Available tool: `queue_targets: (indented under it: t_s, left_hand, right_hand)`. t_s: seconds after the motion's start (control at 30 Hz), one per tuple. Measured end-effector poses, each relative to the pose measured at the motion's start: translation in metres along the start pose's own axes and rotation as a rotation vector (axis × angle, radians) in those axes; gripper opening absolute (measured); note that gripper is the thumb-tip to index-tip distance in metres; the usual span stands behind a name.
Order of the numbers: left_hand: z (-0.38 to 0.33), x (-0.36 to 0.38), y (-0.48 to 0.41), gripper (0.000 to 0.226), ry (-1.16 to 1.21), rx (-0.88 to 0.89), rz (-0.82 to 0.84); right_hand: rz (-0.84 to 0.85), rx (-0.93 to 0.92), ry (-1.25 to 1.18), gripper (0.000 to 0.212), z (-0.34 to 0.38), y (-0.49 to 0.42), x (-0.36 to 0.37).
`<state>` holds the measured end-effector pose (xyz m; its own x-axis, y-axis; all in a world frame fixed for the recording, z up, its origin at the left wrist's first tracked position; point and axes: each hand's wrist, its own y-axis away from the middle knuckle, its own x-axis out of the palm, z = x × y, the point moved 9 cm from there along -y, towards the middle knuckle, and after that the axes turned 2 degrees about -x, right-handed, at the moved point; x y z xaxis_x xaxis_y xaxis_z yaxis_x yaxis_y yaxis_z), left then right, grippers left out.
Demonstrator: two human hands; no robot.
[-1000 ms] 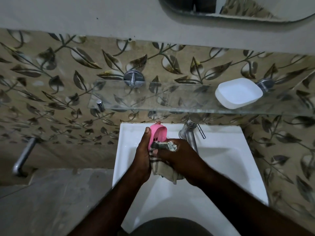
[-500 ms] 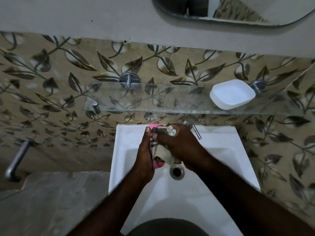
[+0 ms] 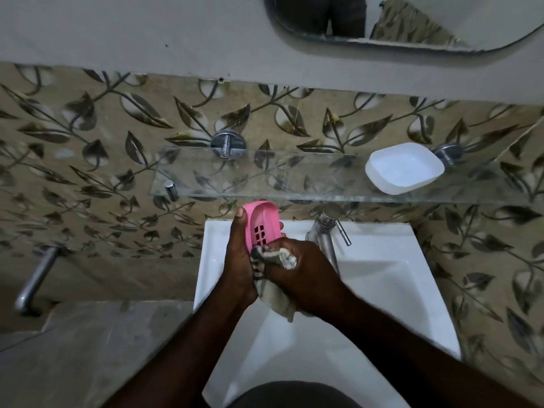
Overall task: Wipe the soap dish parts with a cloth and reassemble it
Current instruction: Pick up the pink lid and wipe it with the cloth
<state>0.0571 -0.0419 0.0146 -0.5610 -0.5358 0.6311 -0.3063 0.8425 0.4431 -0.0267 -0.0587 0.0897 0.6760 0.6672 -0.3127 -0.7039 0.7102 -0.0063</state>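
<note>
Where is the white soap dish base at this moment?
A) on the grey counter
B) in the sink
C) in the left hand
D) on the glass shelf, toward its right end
D: the white base rests on the glass shelf; the left hand holds the pink insert.

The left hand [image 3: 238, 260] holds the pink slotted tray [image 3: 263, 222] on edge, thumb along its near rim. Touching that hand, the right hand [image 3: 306, 275] grips a striped cloth [image 3: 278, 257] bunched against the tray's lower end. A white sink [image 3: 382, 290] lies below both hands, and a tap [image 3: 323, 234] stands just beyond the right hand. Farther beyond and to the right, the white dish base [image 3: 404, 167] sits on a glass shelf [image 3: 265, 178].
</note>
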Motion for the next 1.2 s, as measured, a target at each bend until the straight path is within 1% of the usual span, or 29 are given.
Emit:
queue_targets:
  t_s: [0.03,0.1,0.13,0.17,0.2,0.27,0.3,0.33,0.37,0.43,0.47,0.5,0.57,0.6,0.67,0.7,0.73,0.8,0.83,0.87,0.93,0.97,1.0,1.03,1.07,1.1,1.13,1.2]
  left_hand:
    - [-0.007,-0.003,-0.002,0.078,-0.009,0.024,-0.015]
    - [-0.015,-0.007,-0.003,0.071,-0.02,0.056,-0.024]
    - [-0.015,-0.008,-0.004,0.07,-0.022,0.055,-0.023]
    - [-0.013,-0.009,-0.004,0.069,-0.019,0.05,-0.019]
    - [-0.011,-0.008,-0.004,0.067,-0.017,0.048,-0.017]
    - [-0.006,-0.004,-0.004,0.067,-0.031,0.036,-0.003]
    - [-0.006,-0.002,-0.005,0.068,-0.04,0.039,0.005]
    - [-0.008,0.0,-0.005,0.068,-0.048,0.052,0.012]
    - [-0.011,0.0,-0.005,0.068,-0.057,0.063,0.018]
    - [-0.015,0.002,-0.004,0.065,-0.08,0.048,0.03]
    - [-0.014,0.003,-0.003,0.065,-0.1,0.031,0.036]
    - [-0.011,0.004,-0.003,0.067,-0.12,0.011,0.043]
    - [-0.002,0.004,-0.001,0.073,-0.14,-0.02,0.037]
    - [0.002,0.004,0.0,0.076,-0.133,-0.025,0.025]
    - [0.006,0.007,-0.001,0.077,-0.102,-0.033,0.016]
    - [0.006,0.008,-0.002,0.076,-0.097,-0.026,0.019]
    - [0.003,0.009,-0.003,0.076,-0.104,-0.014,0.026]
    - [0.001,0.012,-0.007,0.075,-0.129,-0.014,0.043]
    - [0.002,0.011,-0.008,0.075,-0.129,-0.029,0.05]
    - [0.005,0.01,-0.008,0.074,-0.117,-0.05,0.057]
    - [0.011,0.005,-0.009,0.071,-0.091,-0.066,0.05]
    - [0.012,0.004,-0.009,0.07,-0.085,-0.053,0.042]
    - [0.013,0.004,-0.01,0.07,-0.077,-0.038,0.042]
    - [0.013,0.005,-0.011,0.069,-0.068,-0.028,0.041]
    - [0.012,0.005,-0.012,0.07,-0.052,-0.023,0.039]
    - [0.011,0.004,-0.013,0.07,-0.036,-0.021,0.035]
    - [0.011,0.003,-0.014,0.071,-0.025,-0.029,0.033]
    - [0.016,-0.007,-0.017,0.07,-0.021,-0.069,0.007]
  right_hand:
    - [0.038,-0.039,0.133,0.002,0.0,0.005,0.003]
    - [0.112,-0.145,0.435,0.005,0.002,0.012,0.009]
    - [0.121,-0.171,0.51,0.01,0.001,0.012,0.009]
    - [0.119,-0.161,0.515,0.013,0.0,0.01,0.008]
    - [0.119,-0.099,0.421,0.014,-0.002,0.007,0.005]
    - [0.102,0.088,-0.009,0.012,-0.007,0.001,0.006]
    - [0.07,0.127,-0.151,0.011,-0.008,0.0,0.006]
    - [0.031,0.098,-0.151,0.012,-0.006,0.0,0.005]
    - [0.011,0.029,-0.018,0.014,-0.004,0.002,0.002]
    - [0.035,-0.156,0.366,0.015,0.002,0.011,0.0]
    - [0.066,-0.227,0.501,0.015,0.001,0.015,0.0]
    - [0.103,-0.231,0.553,0.013,-0.004,0.016,-0.002]
    - [0.109,-0.171,0.505,0.011,-0.013,0.016,-0.006]
    - [0.092,-0.099,0.385,0.011,-0.017,0.016,-0.006]
    - [0.012,0.063,0.057,0.015,-0.024,0.013,-0.001]
    - [-0.034,0.099,-0.035,0.018,-0.028,0.014,0.0]
    - [-0.065,0.068,0.003,0.019,-0.027,0.016,-0.001]
    - [-0.056,-0.113,0.33,0.013,-0.017,0.021,-0.006]
    - [-0.019,-0.205,0.492,0.01,-0.013,0.024,-0.006]
    - [0.02,-0.242,0.571,0.012,-0.013,0.024,-0.006]
    - [0.061,-0.16,0.487,0.012,-0.023,0.022,-0.008]
    - [0.066,-0.049,0.327,0.009,-0.029,0.019,-0.008]
    - [0.071,0.068,0.103,0.009,-0.035,0.016,-0.004]
    - [0.049,0.141,-0.066,0.009,-0.039,0.014,-0.001]
    - [0.012,0.154,-0.156,0.012,-0.04,0.013,0.0]
    - [-0.024,0.104,-0.091,0.016,-0.04,0.013,-0.002]
    - [-0.027,0.013,0.089,0.018,-0.038,0.014,-0.004]
    - [0.042,-0.187,0.515,0.015,-0.033,0.018,0.0]
